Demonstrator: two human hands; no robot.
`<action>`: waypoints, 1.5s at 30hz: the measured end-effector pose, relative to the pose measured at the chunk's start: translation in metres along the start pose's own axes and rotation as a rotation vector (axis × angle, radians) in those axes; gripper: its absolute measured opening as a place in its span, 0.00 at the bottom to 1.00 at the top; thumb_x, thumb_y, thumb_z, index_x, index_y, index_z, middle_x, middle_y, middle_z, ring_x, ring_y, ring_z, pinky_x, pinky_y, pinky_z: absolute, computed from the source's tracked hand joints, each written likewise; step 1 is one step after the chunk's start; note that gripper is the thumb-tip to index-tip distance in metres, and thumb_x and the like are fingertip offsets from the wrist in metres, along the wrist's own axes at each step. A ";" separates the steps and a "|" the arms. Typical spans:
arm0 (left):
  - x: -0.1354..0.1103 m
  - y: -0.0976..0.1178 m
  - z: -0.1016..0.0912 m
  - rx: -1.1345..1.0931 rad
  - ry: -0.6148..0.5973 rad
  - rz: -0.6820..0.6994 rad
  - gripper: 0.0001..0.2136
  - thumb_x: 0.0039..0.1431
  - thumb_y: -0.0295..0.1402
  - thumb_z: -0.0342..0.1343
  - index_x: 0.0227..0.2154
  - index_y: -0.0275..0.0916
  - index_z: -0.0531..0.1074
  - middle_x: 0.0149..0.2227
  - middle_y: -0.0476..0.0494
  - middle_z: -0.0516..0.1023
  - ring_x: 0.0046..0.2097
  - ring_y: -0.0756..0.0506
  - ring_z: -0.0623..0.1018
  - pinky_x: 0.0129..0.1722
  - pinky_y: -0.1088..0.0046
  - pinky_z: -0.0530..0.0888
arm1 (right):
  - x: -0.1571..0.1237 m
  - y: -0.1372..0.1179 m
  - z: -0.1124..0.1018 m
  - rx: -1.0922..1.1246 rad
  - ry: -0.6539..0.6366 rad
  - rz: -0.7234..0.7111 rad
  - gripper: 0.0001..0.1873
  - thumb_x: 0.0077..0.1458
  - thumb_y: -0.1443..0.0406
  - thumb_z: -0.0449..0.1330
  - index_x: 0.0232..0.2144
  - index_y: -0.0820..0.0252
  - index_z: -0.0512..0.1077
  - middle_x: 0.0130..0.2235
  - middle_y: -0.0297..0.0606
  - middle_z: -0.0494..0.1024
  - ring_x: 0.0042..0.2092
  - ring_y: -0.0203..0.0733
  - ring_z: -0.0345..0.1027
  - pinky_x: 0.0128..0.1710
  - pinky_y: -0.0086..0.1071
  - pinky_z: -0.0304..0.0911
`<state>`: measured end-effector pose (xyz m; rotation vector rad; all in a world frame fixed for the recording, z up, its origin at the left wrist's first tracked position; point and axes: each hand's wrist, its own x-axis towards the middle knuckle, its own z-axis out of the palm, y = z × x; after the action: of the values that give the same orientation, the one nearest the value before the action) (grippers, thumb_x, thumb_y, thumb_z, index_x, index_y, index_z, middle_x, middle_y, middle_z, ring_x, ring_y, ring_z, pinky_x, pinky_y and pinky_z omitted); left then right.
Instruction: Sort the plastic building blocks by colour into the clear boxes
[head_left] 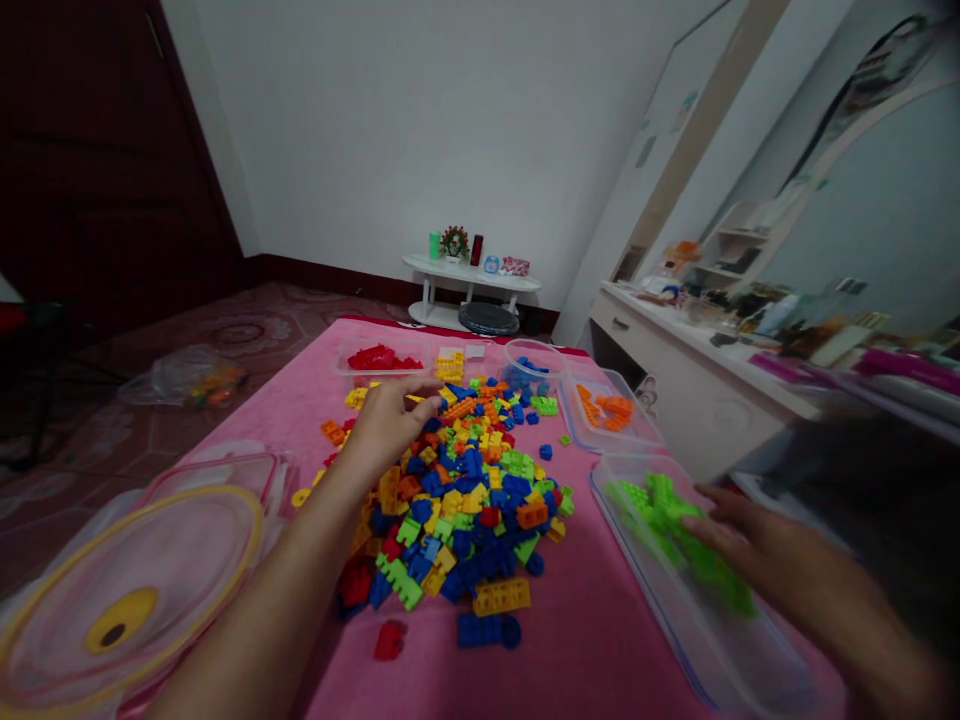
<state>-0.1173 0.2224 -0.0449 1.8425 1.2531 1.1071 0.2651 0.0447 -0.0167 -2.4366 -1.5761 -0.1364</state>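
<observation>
A heap of plastic building blocks [457, 500] in blue, yellow, green, orange and red lies on a pink cloth [592, 640]. My left hand [390, 420] reaches over the far left of the heap, fingers curled down onto the blocks; what they pinch is hidden. My right hand [750, 545] lies with fingers stretched out over green blocks [660, 505] inside a clear tray [675, 610] at the right.
Clear containers hold sorted blocks: red [382, 357], yellow [450, 365], blue [532, 365], orange [607, 408]. A round lid with yellow rim [127, 590] and a pink-rimmed lid [217, 470] lie at the left. A white dresser [697, 390] stands right; a small white table [472, 280] behind.
</observation>
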 end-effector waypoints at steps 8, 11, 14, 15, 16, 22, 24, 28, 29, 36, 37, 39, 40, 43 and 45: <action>0.004 -0.012 -0.014 0.166 -0.023 0.028 0.16 0.53 0.34 0.53 0.45 0.37 0.74 0.42 0.43 0.79 0.40 0.45 0.77 0.40 0.71 0.72 | -0.012 -0.116 0.031 0.265 -0.242 -0.469 0.13 0.49 0.67 0.53 0.35 0.52 0.75 0.40 0.36 0.77 0.42 0.41 0.69 0.41 0.31 0.61; 0.006 -0.024 -0.021 0.413 -0.086 -0.031 0.14 0.51 0.32 0.54 0.41 0.38 0.76 0.38 0.42 0.80 0.37 0.44 0.77 0.38 0.71 0.71 | -0.015 -0.147 0.051 0.231 -0.304 -0.545 0.15 0.44 0.71 0.53 0.33 0.53 0.75 0.38 0.36 0.76 0.43 0.41 0.67 0.42 0.30 0.59; 0.007 -0.036 -0.028 0.569 -0.153 -0.111 0.14 0.50 0.31 0.55 0.40 0.40 0.76 0.36 0.42 0.79 0.37 0.44 0.77 0.36 0.72 0.70 | -0.011 -0.152 0.063 0.170 -0.352 -0.558 0.13 0.42 0.72 0.53 0.29 0.54 0.74 0.36 0.35 0.76 0.40 0.39 0.67 0.37 0.28 0.57; 0.007 -0.038 -0.030 0.601 -0.166 -0.139 0.13 0.49 0.31 0.55 0.40 0.41 0.76 0.36 0.42 0.79 0.38 0.44 0.77 0.36 0.72 0.70 | -0.008 -0.151 0.063 0.160 -0.354 -0.564 0.12 0.42 0.71 0.53 0.27 0.55 0.73 0.36 0.35 0.75 0.39 0.38 0.67 0.35 0.27 0.57; 0.006 -0.040 -0.032 0.629 -0.171 -0.166 0.13 0.49 0.32 0.55 0.40 0.41 0.76 0.37 0.43 0.79 0.38 0.44 0.77 0.36 0.73 0.70 | -0.004 -0.150 0.063 0.149 -0.344 -0.564 0.10 0.42 0.71 0.53 0.26 0.56 0.72 0.35 0.35 0.75 0.37 0.37 0.67 0.34 0.27 0.56; 0.004 -0.037 -0.034 0.660 -0.154 -0.184 0.13 0.49 0.33 0.55 0.39 0.43 0.76 0.37 0.44 0.79 0.39 0.45 0.76 0.37 0.75 0.69 | 0.036 -0.174 0.043 0.236 -0.223 -0.434 0.06 0.42 0.68 0.53 0.22 0.57 0.70 0.24 0.32 0.72 0.26 0.34 0.62 0.25 0.27 0.49; 0.005 -0.038 -0.033 0.653 -0.151 -0.171 0.13 0.48 0.32 0.56 0.39 0.43 0.76 0.37 0.44 0.79 0.39 0.44 0.77 0.37 0.74 0.69 | 0.049 -0.188 0.046 0.443 -0.192 -0.399 0.04 0.39 0.68 0.53 0.21 0.58 0.69 0.22 0.32 0.71 0.25 0.34 0.61 0.24 0.27 0.49; 0.008 -0.046 -0.031 0.624 -0.144 -0.158 0.14 0.48 0.33 0.55 0.39 0.43 0.77 0.37 0.44 0.79 0.38 0.44 0.77 0.37 0.74 0.69 | 0.066 -0.203 0.069 1.173 -0.175 -0.151 0.10 0.38 0.65 0.55 0.28 0.59 0.68 0.21 0.29 0.68 0.21 0.32 0.58 0.21 0.25 0.50; 0.009 -0.047 -0.031 0.612 -0.136 -0.157 0.14 0.49 0.33 0.55 0.39 0.43 0.77 0.37 0.44 0.80 0.38 0.45 0.77 0.37 0.74 0.69 | 0.068 -0.203 0.075 1.352 -0.216 -0.087 0.12 0.39 0.63 0.55 0.31 0.59 0.68 0.22 0.30 0.69 0.21 0.33 0.58 0.20 0.25 0.51; 0.006 -0.045 -0.030 0.574 -0.115 -0.162 0.13 0.50 0.32 0.54 0.39 0.41 0.76 0.38 0.43 0.79 0.38 0.46 0.77 0.37 0.75 0.70 | 0.069 -0.187 0.095 1.367 -0.510 -0.098 0.22 0.48 0.51 0.53 0.38 0.61 0.70 0.29 0.36 0.73 0.21 0.31 0.58 0.17 0.24 0.46; 0.006 -0.045 -0.029 0.569 -0.124 -0.168 0.13 0.49 0.31 0.54 0.39 0.41 0.76 0.38 0.44 0.80 0.38 0.46 0.77 0.36 0.75 0.70 | 0.068 -0.186 0.099 1.229 -0.515 -0.170 0.21 0.46 0.52 0.57 0.37 0.62 0.71 0.27 0.35 0.72 0.22 0.31 0.58 0.18 0.24 0.47; 0.006 -0.047 -0.029 0.543 -0.167 -0.175 0.12 0.47 0.30 0.55 0.36 0.40 0.77 0.35 0.45 0.80 0.36 0.46 0.77 0.35 0.76 0.70 | 0.068 -0.185 0.109 0.932 -0.505 -0.315 0.18 0.40 0.57 0.63 0.33 0.62 0.73 0.26 0.34 0.72 0.24 0.32 0.61 0.22 0.25 0.53; 0.006 -0.048 -0.028 0.522 -0.202 -0.180 0.11 0.46 0.30 0.56 0.34 0.40 0.77 0.34 0.46 0.80 0.36 0.46 0.77 0.34 0.76 0.70 | 0.067 -0.185 0.114 0.795 -0.481 -0.361 0.16 0.39 0.60 0.64 0.33 0.61 0.74 0.26 0.33 0.72 0.27 0.34 0.62 0.25 0.26 0.55; 0.005 -0.049 -0.026 0.459 -0.325 -0.184 0.11 0.45 0.31 0.58 0.33 0.38 0.77 0.32 0.46 0.80 0.34 0.47 0.77 0.33 0.76 0.70 | 0.068 -0.186 0.127 0.547 -0.358 -0.388 0.12 0.40 0.65 0.62 0.32 0.57 0.74 0.29 0.34 0.74 0.32 0.37 0.65 0.31 0.28 0.57; 0.004 -0.046 -0.024 0.479 -0.379 -0.163 0.13 0.44 0.31 0.58 0.35 0.39 0.78 0.33 0.47 0.80 0.34 0.47 0.77 0.33 0.76 0.69 | 0.069 -0.188 0.130 0.566 -0.296 -0.380 0.10 0.40 0.65 0.62 0.30 0.58 0.73 0.30 0.34 0.74 0.33 0.38 0.65 0.32 0.29 0.57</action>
<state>-0.1562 0.2432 -0.0730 2.1171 1.4857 0.3563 0.1166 0.2114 -0.1005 -1.7665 -1.8660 0.5539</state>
